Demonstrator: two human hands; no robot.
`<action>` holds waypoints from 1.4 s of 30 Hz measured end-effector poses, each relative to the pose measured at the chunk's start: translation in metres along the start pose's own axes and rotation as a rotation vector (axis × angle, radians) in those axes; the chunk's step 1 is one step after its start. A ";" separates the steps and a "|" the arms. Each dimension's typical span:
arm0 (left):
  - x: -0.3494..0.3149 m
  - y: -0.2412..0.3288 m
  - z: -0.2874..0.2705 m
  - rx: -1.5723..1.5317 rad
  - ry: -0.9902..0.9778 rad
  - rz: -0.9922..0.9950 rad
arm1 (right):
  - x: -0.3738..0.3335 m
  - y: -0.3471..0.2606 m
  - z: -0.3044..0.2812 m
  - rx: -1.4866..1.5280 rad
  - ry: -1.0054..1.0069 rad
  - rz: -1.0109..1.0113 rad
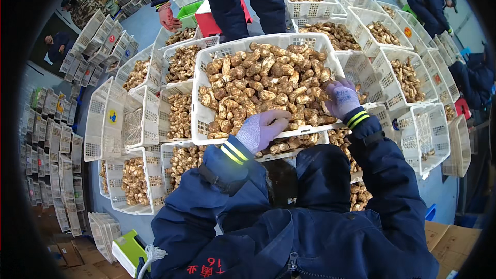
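Observation:
A large white plastic crate heaped with brown-and-cream mushrooms is in front of me, on top of other crates. My left hand, in a lavender knitted glove, lies across the crate's near rim. Its fingers stretch right over the nearest mushrooms, with nothing visibly held. At the right wall my right hand, gloved alike, rests on the rim. Its thumb and fingers are apart and reach inward to the mushrooms at that side. The fingertips of both hands are partly hidden against the heap.
More mushroom crates surround mine, such as one at the left and one at the right. Facing me across the crate stands a person in dark trousers, one pink-gloved hand hanging down. Stacked crates fill the far left.

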State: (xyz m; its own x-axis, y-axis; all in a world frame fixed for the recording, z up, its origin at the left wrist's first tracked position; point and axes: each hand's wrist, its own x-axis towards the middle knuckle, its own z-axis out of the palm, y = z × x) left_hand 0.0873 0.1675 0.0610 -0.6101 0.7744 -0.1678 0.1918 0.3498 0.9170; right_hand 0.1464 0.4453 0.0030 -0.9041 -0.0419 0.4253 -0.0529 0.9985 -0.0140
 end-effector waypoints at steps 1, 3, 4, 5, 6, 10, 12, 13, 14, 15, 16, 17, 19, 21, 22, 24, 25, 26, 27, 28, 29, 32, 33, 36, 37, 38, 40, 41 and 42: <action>-0.002 0.001 -0.002 -0.038 -0.030 -0.050 | 0.000 -0.001 -0.012 0.156 -0.118 0.060; -0.002 -0.001 0.002 -0.195 0.012 -0.095 | 0.000 -0.021 -0.028 0.437 -0.132 0.153; -0.003 0.002 0.004 -0.355 0.052 -0.127 | 0.003 -0.033 -0.045 0.588 -0.147 0.173; 0.000 0.012 0.007 -0.406 0.027 -0.158 | 0.004 -0.042 -0.059 0.550 -0.120 0.098; 0.001 0.014 0.007 -0.504 -0.006 -0.159 | 0.004 -0.053 -0.072 0.518 -0.007 -0.055; -0.010 0.035 0.016 -0.732 -0.061 -0.142 | 0.008 -0.077 -0.103 0.504 0.047 -0.129; -0.016 0.036 0.015 -0.705 -0.029 -0.083 | 0.003 -0.078 -0.105 0.546 0.102 -0.134; -0.017 0.040 0.017 -0.728 -0.004 -0.124 | -0.004 -0.078 -0.100 0.865 0.122 0.082; -0.018 0.039 0.019 -0.721 -0.004 -0.125 | -0.011 -0.079 -0.094 1.183 0.141 0.305; -0.018 0.036 0.020 -0.703 -0.003 -0.106 | -0.016 -0.077 -0.082 1.451 0.088 0.343; -0.020 0.033 0.020 -0.686 0.000 -0.088 | -0.017 -0.080 -0.085 1.458 0.090 0.344; -0.023 0.032 0.023 -0.671 0.018 -0.085 | -0.017 -0.084 -0.093 1.463 0.013 0.379; -0.026 0.033 0.023 -0.718 0.013 -0.111 | -0.015 -0.090 -0.100 1.537 -0.071 0.453; -0.027 0.036 0.024 -0.768 0.006 -0.134 | -0.016 -0.087 -0.100 1.567 -0.111 0.481; -0.027 0.037 0.023 -0.833 -0.042 -0.171 | -0.016 -0.086 -0.099 1.596 -0.156 0.509; -0.027 0.036 0.022 -0.900 -0.086 -0.209 | -0.015 -0.086 -0.098 1.610 -0.154 0.455; -0.026 0.034 0.023 -0.824 -0.125 -0.208 | -0.014 -0.086 -0.096 1.539 -0.145 0.369; -0.025 0.032 0.023 -0.748 -0.162 -0.206 | -0.013 -0.086 -0.094 1.466 -0.137 0.284; -0.024 0.029 0.024 -0.741 -0.131 -0.173 | -0.012 -0.085 -0.093 1.490 -0.186 0.270; -0.024 0.027 0.023 -0.743 -0.125 -0.172 | -0.011 -0.087 -0.091 1.491 -0.190 0.265; -0.023 0.025 0.021 -0.673 -0.082 -0.169 | -0.010 -0.089 -0.085 1.520 -0.144 0.271; -0.027 0.025 0.019 -0.543 0.078 -0.149 | -0.007 -0.085 -0.058 1.353 -0.013 0.384; -0.030 0.024 0.018 -0.505 0.147 -0.120 | -0.011 -0.074 -0.050 0.973 -0.084 0.311; -0.035 0.015 0.008 -0.446 0.256 -0.112 | -0.013 -0.062 -0.018 0.362 -0.304 0.161; -0.038 0.013 0.005 -0.459 0.282 -0.095 | -0.009 -0.063 -0.011 0.367 -0.373 0.088; -0.040 0.009 0.000 -0.471 0.309 -0.077 | -0.006 -0.062 -0.007 0.409 -0.454 0.147; -0.043 0.002 -0.015 -0.437 0.292 -0.099 | -0.004 -0.058 -0.005 0.358 -0.472 0.155; -0.049 0.006 -0.025 -0.411 0.338 -0.077 | 0.005 -0.057 -0.009 0.344 -0.567 0.156; -0.054 0.005 -0.041 -0.458 0.380 -0.156 | 0.003 -0.051 -0.005 0.378 -0.574 0.108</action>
State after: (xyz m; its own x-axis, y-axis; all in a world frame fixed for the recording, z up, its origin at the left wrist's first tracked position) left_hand 0.0897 0.1056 0.0892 -0.8516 0.4610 -0.2494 -0.2203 0.1169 0.9684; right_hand 0.1481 0.3943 0.0094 -0.9884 -0.0590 -0.1403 0.0001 0.9217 -0.3879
